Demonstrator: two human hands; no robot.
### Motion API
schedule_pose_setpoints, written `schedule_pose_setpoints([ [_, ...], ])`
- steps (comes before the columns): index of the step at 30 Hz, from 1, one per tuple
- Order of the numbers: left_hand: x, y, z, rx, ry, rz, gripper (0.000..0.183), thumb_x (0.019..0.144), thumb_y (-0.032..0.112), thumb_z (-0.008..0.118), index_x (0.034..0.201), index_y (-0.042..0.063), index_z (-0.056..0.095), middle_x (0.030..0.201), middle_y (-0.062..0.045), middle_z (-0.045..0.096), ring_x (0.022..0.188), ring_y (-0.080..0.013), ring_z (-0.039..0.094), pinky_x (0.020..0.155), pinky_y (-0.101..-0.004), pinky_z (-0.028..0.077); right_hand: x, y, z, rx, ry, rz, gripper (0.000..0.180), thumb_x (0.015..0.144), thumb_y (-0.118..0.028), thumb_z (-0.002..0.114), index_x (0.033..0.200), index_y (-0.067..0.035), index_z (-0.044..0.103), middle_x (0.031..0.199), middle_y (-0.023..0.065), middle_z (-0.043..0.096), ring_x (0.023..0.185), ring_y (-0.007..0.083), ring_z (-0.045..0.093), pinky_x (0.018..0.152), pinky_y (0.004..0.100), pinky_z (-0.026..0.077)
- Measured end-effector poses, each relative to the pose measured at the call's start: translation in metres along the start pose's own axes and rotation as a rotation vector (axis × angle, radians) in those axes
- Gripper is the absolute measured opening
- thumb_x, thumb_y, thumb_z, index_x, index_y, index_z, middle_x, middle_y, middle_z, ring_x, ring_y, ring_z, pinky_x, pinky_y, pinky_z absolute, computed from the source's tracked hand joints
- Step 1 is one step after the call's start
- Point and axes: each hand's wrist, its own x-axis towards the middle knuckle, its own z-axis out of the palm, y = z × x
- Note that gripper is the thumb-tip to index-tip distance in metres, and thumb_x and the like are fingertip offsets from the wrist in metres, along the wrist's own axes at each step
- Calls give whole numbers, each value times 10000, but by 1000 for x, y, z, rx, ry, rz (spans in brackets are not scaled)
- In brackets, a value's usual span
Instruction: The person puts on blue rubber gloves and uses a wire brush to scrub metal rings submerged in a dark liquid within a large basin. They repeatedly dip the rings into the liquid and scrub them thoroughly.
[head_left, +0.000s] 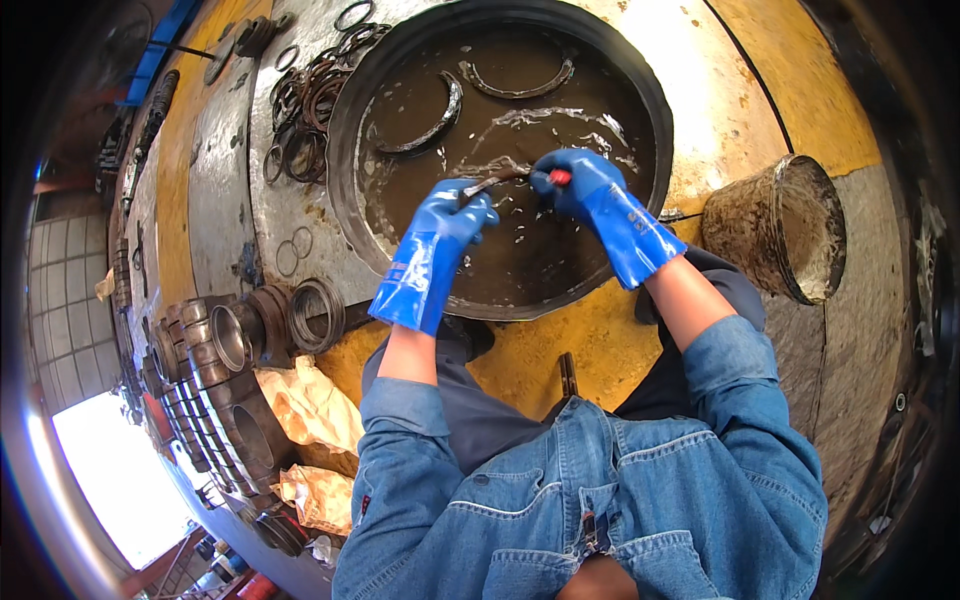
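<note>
Both my hands, in long blue rubber gloves, are over a wide round tub (658, 127) of murky brown liquid. My left hand (448, 214) grips the near end of a dark, wet, curved piece (501, 176), probably a metal ring segment. My right hand (581, 180) is closed around a small object with a red end (559, 177), which meets the far end of the piece; the fingers hide the rest of it. Farther back in the liquid lie two half-ring segments, one curved at the left (454, 105) and another (517, 94) near the far wall.
Loose metal rings (319, 97) are heaped left of the tub. Two thin rings (294, 251) lie nearer. Metal cylinders and sleeves (232, 334) are stacked at lower left, beside crumpled brown paper (311, 401). A dirty bucket (739, 217) lies tipped at my right.
</note>
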Motion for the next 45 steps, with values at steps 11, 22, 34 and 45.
schedule_pose_setpoints([
  [11, 1, -26, -28, -579, 152, -216, 303, 1022, 202, 712, 1307, 104, 685, 905, -70, 785, 529, -52, 491, 494, -214, 343, -5, -70, -7, 564, 55, -651, 215, 980, -166, 768, 1162, -53, 782, 1132, 141, 795, 998, 237, 781, 902, 355, 631],
  [22, -11, -4, -23, -665, 162, -211, 355, 1054, 189, 665, 1393, 86, 652, 817, -1, 711, 478, -36, 387, 477, -233, 276, 6, -49, -9, 559, 219, 240, 284, 954, -329, 691, 1019, -70, 790, 923, 135, 789, 850, 241, 763, 807, 360, 586],
  [34, -7, -19, -47, -644, 305, -92, 360, 1036, 203, 699, 1385, 118, 669, 831, -15, 738, 471, -37, 452, 453, -235, 297, -22, -56, -7, 451, -335, 480, 432, 881, -437, 682, 961, -23, 775, 924, 168, 783, 873, 265, 751, 840, 404, 565],
  [45, -4, -14, -39, -624, 250, -264, 318, 1028, 199, 715, 1322, 82, 681, 824, -51, 769, 483, -46, 473, 465, -232, 300, -2, -51, -13, 390, 104, -350, 218, 975, -202, 737, 1161, -103, 790, 1123, 130, 795, 1002, 277, 778, 901, 380, 616],
])
